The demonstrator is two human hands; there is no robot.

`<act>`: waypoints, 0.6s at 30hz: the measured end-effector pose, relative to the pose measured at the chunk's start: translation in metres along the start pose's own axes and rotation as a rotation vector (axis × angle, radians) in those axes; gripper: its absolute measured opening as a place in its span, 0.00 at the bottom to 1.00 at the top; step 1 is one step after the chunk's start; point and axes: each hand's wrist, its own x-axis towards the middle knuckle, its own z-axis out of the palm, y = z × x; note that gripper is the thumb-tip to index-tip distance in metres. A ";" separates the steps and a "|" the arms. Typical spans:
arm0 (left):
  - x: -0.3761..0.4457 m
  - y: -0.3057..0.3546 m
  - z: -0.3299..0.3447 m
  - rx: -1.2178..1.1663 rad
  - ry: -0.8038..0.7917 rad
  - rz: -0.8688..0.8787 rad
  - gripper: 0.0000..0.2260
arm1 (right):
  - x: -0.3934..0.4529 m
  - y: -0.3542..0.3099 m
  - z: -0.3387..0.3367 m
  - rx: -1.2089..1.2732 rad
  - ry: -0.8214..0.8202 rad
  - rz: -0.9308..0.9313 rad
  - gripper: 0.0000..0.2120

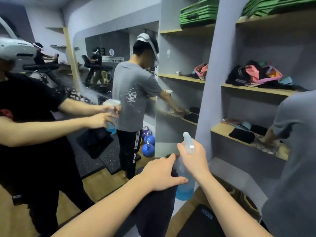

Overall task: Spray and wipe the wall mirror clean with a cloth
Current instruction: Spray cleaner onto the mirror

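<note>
Head cam view: it's a small gym room, and the wall mirror (71, 93) takes up pretty much everything from 9 to 12 o'clock, with droplets and a wet streak on the glass around the middle. It reflects treadmills, blue kettlebells on dark rubber mats, wood floor, and a person in a grey tee. The mirror's right edge butts against a grey shelving unit (207, 93) that fills the 1 to 4 o'clock side, wooden shelves loaded with green mats up top, bags and dark folded stuff lower down. Right hand (194, 159) is at about 5 o'clock, grip wrapped round the neck of the spray bottle (185, 187), nozzle pointing up-left toward the glass, blue liquid in the bottom. Left hand (161, 173) sits just beside it, fingers clutching the dark cloth (156, 211), which hangs straight down toward 6, thumb touching the bottle. Another person's grey sleeve (290, 151) crowds the 3 to 4 o'clock edge, so it's tight there; the floor at 7 o'clock is more open.
</note>
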 end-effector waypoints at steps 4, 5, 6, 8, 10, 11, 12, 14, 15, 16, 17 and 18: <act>0.026 0.010 0.016 -0.006 -0.010 -0.020 0.40 | 0.023 0.027 -0.004 0.017 -0.013 0.029 0.09; 0.031 0.012 0.019 -0.012 -0.019 -0.027 0.40 | 0.028 0.033 -0.005 0.020 -0.019 0.037 0.08; 0.038 0.014 0.022 -0.015 -0.028 -0.038 0.39 | 0.033 0.039 -0.006 0.030 -0.027 0.044 0.08; 0.049 0.017 0.030 -0.009 -0.043 -0.058 0.38 | 0.040 0.051 -0.006 0.042 -0.041 0.064 0.07; 0.058 0.019 0.038 -0.008 -0.052 -0.071 0.37 | 0.048 0.062 -0.006 0.049 -0.045 0.089 0.06; 0.063 0.020 0.042 -0.011 -0.056 -0.075 0.37 | 0.052 0.067 -0.007 0.045 -0.047 0.101 0.06; 0.068 0.021 0.045 -0.013 -0.059 -0.079 0.37 | 0.057 0.073 -0.008 0.040 -0.048 0.110 0.06; 0.078 0.023 0.053 -0.017 -0.055 -0.084 0.37 | 0.065 0.083 -0.009 0.037 -0.049 0.136 0.09; 0.082 0.024 0.056 -0.020 -0.053 -0.086 0.37 | 0.069 0.088 -0.009 0.043 -0.049 0.150 0.10; 0.086 0.025 0.060 -0.025 -0.055 -0.090 0.37 | 0.072 0.093 -0.009 0.055 -0.051 0.168 0.09; 0.089 0.025 0.065 -0.030 -0.056 -0.093 0.37 | 0.074 0.098 -0.009 0.074 -0.054 0.187 0.08; 0.093 0.025 0.071 -0.035 -0.061 -0.097 0.37 | 0.077 0.104 -0.009 0.093 -0.057 0.209 0.07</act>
